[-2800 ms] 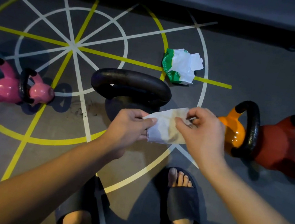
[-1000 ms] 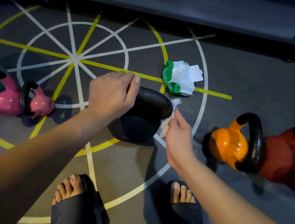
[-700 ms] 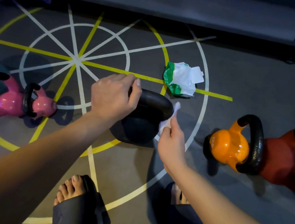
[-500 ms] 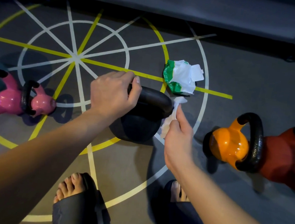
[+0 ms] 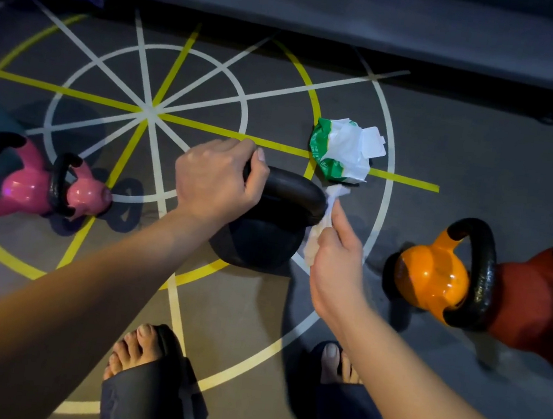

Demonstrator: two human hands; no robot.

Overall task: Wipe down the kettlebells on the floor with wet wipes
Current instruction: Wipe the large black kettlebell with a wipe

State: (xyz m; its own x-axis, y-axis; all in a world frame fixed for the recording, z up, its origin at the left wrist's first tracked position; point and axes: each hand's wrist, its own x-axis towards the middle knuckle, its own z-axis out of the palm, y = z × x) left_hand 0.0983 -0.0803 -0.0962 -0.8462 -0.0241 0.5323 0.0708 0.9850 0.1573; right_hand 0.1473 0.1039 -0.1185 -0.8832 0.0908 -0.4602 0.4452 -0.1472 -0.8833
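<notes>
— As we look down at the floor [image 5: 481, 157], where is the black kettlebell [image 5: 264, 242]?
— Upright on the painted circle, just ahead of our feet. Our left hand [image 5: 216, 181] wraps its fingers round the handle.
— And our right hand [image 5: 338, 261]?
— It pinches a wet wipe [image 5: 331, 198] against the handle's right end.

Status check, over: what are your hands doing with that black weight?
Left hand grips black kettlebell handle. Right hand pinches wipe against handle's right end. Nothing blocking.
</notes>
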